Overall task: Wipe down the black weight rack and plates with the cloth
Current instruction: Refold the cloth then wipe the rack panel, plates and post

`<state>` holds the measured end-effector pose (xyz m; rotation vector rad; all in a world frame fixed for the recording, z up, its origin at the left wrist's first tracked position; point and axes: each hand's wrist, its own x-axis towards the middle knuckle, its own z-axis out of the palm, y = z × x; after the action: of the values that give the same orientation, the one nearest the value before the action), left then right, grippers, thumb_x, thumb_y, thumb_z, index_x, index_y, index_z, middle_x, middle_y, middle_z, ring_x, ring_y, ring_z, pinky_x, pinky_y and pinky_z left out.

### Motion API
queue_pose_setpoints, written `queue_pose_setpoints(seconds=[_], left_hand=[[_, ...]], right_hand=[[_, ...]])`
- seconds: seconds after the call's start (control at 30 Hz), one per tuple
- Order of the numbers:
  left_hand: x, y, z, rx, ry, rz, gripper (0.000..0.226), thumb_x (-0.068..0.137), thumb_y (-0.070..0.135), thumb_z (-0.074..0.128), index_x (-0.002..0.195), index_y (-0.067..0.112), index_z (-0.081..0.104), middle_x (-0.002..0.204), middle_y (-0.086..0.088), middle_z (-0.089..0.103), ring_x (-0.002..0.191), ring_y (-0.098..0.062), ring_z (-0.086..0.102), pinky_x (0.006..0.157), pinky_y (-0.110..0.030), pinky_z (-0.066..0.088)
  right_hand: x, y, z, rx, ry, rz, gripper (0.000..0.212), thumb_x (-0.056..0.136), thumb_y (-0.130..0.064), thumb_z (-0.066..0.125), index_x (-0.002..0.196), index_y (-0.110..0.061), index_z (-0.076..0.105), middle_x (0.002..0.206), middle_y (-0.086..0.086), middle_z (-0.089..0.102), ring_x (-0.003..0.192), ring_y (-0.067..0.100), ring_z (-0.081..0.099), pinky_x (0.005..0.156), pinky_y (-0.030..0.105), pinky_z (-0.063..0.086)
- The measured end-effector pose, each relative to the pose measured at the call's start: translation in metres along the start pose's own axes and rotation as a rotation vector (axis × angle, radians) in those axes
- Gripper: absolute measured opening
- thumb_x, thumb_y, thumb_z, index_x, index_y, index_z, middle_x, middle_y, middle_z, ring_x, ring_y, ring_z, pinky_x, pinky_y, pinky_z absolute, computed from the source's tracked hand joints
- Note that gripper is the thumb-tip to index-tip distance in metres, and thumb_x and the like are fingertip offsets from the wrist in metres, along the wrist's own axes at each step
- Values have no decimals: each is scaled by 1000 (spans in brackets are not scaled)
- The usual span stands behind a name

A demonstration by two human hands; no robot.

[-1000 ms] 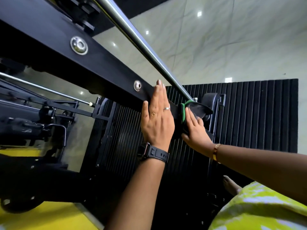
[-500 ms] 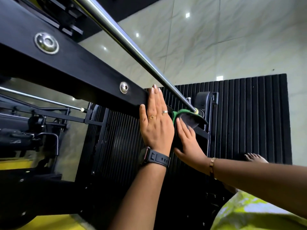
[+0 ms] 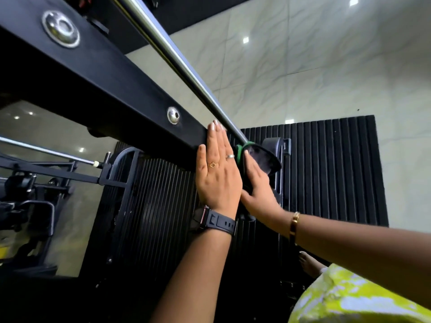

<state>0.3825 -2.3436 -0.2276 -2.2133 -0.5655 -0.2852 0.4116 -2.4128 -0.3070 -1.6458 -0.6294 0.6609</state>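
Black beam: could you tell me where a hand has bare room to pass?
Free: beam face between upper bolt and lower bolt, and from there to the left hand. Crowded: beam's end, where that hand, the right hand, cloth and rod meet.

You are holding both arms raised forward; your left hand (image 3: 218, 176) is lying flat, fingers straight and together, thumb spread aside; your right hand (image 3: 258, 190) is pressing flat just beside it, fingers extended, its forearm angling in from the lower right.
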Motion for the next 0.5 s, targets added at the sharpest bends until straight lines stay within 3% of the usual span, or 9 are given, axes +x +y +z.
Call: queue_pose_setpoints(seconds=[0.07,0.13,0.23,0.3,0.4,0.5], left_hand=[[1,3,3,1,18,-18,57,100,11,0,151,6,25,158,-2,28,143,-17,9,114,-47,-22],[0,5,6,-2,39,-19,55,100,12,6,152,6,23,158,-2,27,143,-17,8,114,-47,-23],[-1,4,10,20,64,-8,54,98,11,10,151,3,16,158,0,26,143,-15,8,114,-45,-22],[-2,0,12,34,58,8,54,99,12,10,152,3,16,159,0,25,143,-14,7,113,-46,-21],[-3,-2,11,39,43,30,55,99,16,15,152,3,17,160,-1,24,143,-15,6,113,-46,-20],[-4,-2,8,60,36,37,55,99,9,1,152,2,14,160,-3,22,144,-16,6,113,-47,-20]], right_hand=[[-14,12,-1,-62,-90,12,97,83,-2,63,148,-33,-3,153,-17,7,139,-2,3,115,19,1],[-20,32,0,-124,-165,81,99,84,-3,63,144,-38,-8,157,-15,4,143,5,3,118,24,2],[-11,51,0,-161,-195,193,100,84,-2,61,150,-33,-7,161,-10,2,146,16,6,121,33,5],[2,49,1,-100,-147,242,96,83,1,59,154,-28,1,161,-6,8,146,20,13,120,39,14],[20,30,1,51,-2,244,88,80,7,56,154,-19,16,158,2,25,143,20,26,115,29,25],[22,7,5,44,115,46,84,80,-1,62,152,-17,24,155,3,32,143,18,28,119,40,23]])
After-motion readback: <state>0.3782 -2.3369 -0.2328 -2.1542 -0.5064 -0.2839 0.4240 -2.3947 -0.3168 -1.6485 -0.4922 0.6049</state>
